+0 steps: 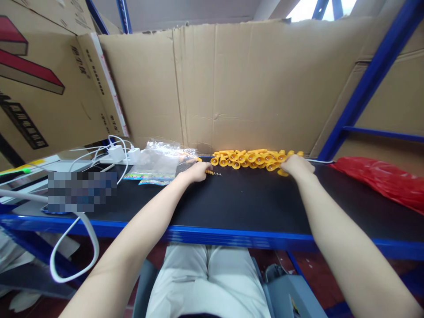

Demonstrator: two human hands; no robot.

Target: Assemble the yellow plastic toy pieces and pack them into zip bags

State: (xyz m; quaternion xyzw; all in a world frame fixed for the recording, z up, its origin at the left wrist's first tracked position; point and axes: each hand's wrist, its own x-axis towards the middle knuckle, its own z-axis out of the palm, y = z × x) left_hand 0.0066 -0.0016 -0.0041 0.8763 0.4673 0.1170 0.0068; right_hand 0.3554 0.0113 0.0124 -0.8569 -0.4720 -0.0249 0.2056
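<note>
Both arms are out over the black bench top (245, 198), and the action is at the far edge: a pile of yellow plastic pieces (251, 159) lies at twelve to one o'clock, hard against the cardboard wall (248, 88). The right hand (297, 166) rests on the pile's right end, fingers curled down over the pieces; whether it has one clamped I cannot tell. The left hand (195, 171) sits at eleven o'clock, fingertips touching a lone orange piece with a wire spring (212, 172) lying apart from the pile; gripped or merely touched, I can't make out. This looks to me like the picking stage, one hand at the stock and one at the single part. Any lift here would call for a fine fingertip pinch, since that spring is tiny and the piled pieces lie tangled together. Clear plastic bags (159, 161) lie just left of the left hand, white chargers (115, 153) at ten o'clock, a red plastic bag (380, 179) at two.
</note>
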